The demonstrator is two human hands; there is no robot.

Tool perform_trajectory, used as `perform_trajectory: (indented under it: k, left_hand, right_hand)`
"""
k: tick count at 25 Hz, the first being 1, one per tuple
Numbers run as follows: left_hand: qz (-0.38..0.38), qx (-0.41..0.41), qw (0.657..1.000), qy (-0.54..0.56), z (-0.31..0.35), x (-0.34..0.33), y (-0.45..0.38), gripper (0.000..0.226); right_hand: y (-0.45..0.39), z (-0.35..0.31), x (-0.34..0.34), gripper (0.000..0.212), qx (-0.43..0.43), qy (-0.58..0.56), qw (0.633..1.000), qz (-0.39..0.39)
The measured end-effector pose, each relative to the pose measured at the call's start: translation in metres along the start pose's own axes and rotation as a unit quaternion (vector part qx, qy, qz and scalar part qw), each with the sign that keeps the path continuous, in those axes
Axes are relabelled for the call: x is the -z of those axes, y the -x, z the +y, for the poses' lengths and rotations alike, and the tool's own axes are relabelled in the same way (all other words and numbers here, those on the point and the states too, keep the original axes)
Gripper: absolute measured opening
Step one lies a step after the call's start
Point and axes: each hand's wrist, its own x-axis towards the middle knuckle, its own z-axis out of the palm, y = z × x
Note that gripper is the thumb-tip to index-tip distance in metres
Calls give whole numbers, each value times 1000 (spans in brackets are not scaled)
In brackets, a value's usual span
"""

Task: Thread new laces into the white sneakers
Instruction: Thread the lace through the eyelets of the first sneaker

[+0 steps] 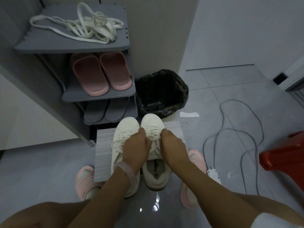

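The fingers (142,131) of both hands are tucked down into the laces, so the actual grip can't be made out. The left sneaker (122,129) is half covered by the forearm, and the red stool (286,155) gets cut off at the right edge.

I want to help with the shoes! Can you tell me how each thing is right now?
Right sneaker: on the floor, laced, both hands working at its laces.
Left sneaker: beside it, laced.
Left hand: fingers curled on the right sneaker's laces.
Right hand: fingers curled on the same laces.
Loose laces: tangled on the top shelf.
Pink slippers: paired on the middle shelf.
Bin: open, lined with a black bag.
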Motion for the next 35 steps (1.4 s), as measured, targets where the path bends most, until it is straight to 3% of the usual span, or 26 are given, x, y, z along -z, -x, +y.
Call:
perform_trajectory:
  k: [3,6,11,14,17,20,24,27,29,32,35]
  left_hand:
    - [7,80,986,149,-5,0,-6,14]
    - [-77,45,989,117,-9,4,-4,21]
    - [-62,12,995,82,-7,0,1,15]
    - [-58,6,996,61,-3,4,2,24]
    - [-101,-13,994,38,-6,7,9,33]
    - [-115,-16,993,31,-6,8,16,29]
    - [-60,-28,998,15,-5,1,17,13]
    - [-15,76,982,172,-12,-3,11,16]
    - [-32,104,969,223,-15,-2,9,17]
    - [-100,85,979,155,-11,4,11,10]
    - [-83,40,992,89,-8,3,13,17]
  right_hand:
    - [2,4,5,16,-22,-68,997,30]
    - [-3,13,8,20,-95,-178,980,2]
    - [0,9,4,22,-31,-28,999,-16]
    - [0,8,7,21,-25,-13,1000,-3]
    - [12,7,4,18,-16,-6,999,-32]
    - [20,4,-5,14,-28,-44,997,-50]
    - [18,1,-5,12,-29,-20,999,-23]
    - [11,8,4,17,-60,-71,995,46]
    - [7,12,6,15,-77,-121,989,46]
    - [9,16,3,11,-97,-188,977,-16]
    - [14,17,-3,15,-79,-171,982,-8]
